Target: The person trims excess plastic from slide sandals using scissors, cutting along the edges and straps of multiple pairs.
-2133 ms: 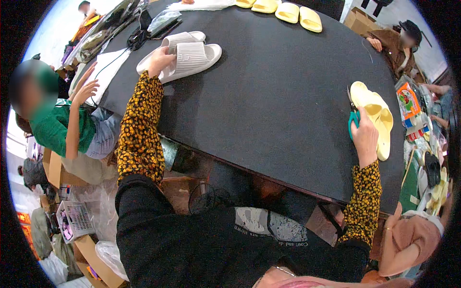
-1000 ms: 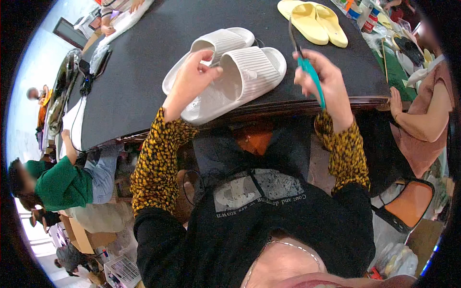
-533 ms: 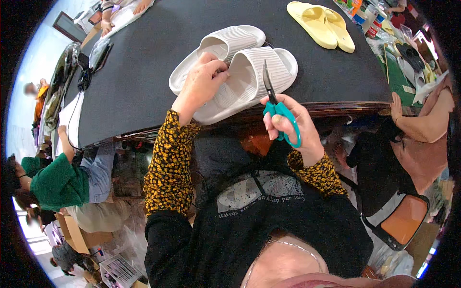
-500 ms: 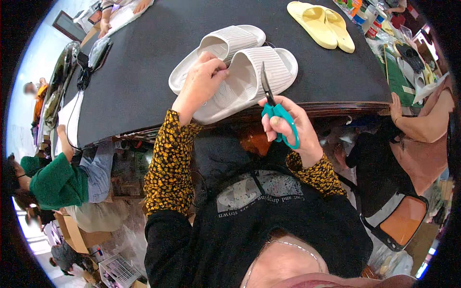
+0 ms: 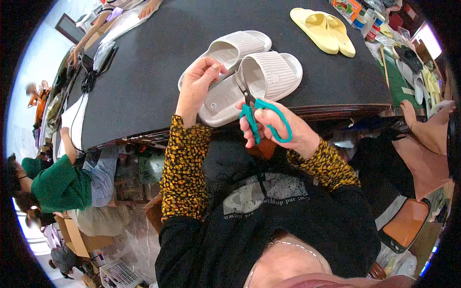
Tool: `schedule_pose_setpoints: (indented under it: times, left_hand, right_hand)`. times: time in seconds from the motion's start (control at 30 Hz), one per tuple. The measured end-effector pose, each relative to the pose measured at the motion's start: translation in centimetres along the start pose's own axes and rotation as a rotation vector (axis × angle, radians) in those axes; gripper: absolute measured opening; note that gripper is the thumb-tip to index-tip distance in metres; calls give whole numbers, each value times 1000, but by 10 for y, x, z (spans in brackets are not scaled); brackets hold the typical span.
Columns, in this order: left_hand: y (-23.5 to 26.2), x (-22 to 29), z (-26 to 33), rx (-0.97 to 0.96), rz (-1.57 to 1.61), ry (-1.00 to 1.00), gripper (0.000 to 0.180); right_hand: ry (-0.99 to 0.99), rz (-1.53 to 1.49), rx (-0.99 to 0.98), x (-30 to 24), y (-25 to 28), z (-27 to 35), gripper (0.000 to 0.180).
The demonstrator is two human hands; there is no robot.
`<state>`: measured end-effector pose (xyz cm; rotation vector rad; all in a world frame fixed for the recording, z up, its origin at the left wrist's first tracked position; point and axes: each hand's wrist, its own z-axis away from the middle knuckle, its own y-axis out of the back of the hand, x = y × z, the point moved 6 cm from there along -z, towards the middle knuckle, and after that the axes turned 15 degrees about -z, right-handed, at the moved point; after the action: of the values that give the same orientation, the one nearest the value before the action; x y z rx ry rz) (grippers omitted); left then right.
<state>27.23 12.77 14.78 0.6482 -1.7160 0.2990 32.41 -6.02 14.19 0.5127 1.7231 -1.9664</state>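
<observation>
A pair of light grey slide sandals lies by the table's near edge. The nearer slide (image 5: 281, 81) has a ribbed strap, and the farther slide (image 5: 252, 41) sits beside it. My right hand (image 5: 285, 125) grips scissors (image 5: 247, 122) with teal handles. Their handles are spread, and the dark blades reach over the nearer slide's footbed beside its strap opening. My left hand (image 5: 199, 79) is over the slides, thumb and fingers pinched together just left of the blades. Whatever is between those fingertips is too small to make out.
Yellow slides (image 5: 324, 31) rest at the back right of the dark table (image 5: 163, 38). Black cables (image 5: 89, 72) and plastic wrap lie on the left. Co-workers stand at both sides, one in a green top (image 5: 62, 185). Footwear and packages crowd the right.
The scissors have swung down from upright into the nearer slide's opening, and their handles have spread. My left hand has lifted slightly off the footbed. In the picture, the slides sit slightly farther right.
</observation>
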Motion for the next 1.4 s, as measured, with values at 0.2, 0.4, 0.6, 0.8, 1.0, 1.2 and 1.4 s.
schedule_pose_setpoints:
  times: [0.2,0.4,0.6,0.8,1.0,1.2,1.4]
  left_hand:
    - [1,-12,6,39,-6,-29,9]
    - [-3,-19,11,34,-16,-63,10]
    - [-6,-21,14,47,-28,-58,9]
    - [-6,-21,13,57,-47,-44,9]
    - [-3,-24,9,88,-43,-20,10]
    - [8,-26,12,318,217,-123,9]
    - [50,-4,73,506,252,-291,9]
  right_hand:
    - [-156,41,78,-8,14,-15,44]
    - [-148,51,125,-16,19,-21,38]
    - [-86,85,111,-14,31,-29,36]
    - [35,165,118,-13,31,-26,35]
    - [108,278,129,-12,29,-21,31]
    - [356,583,202,-36,35,10,36]
    - [483,805,277,-42,79,20,43]
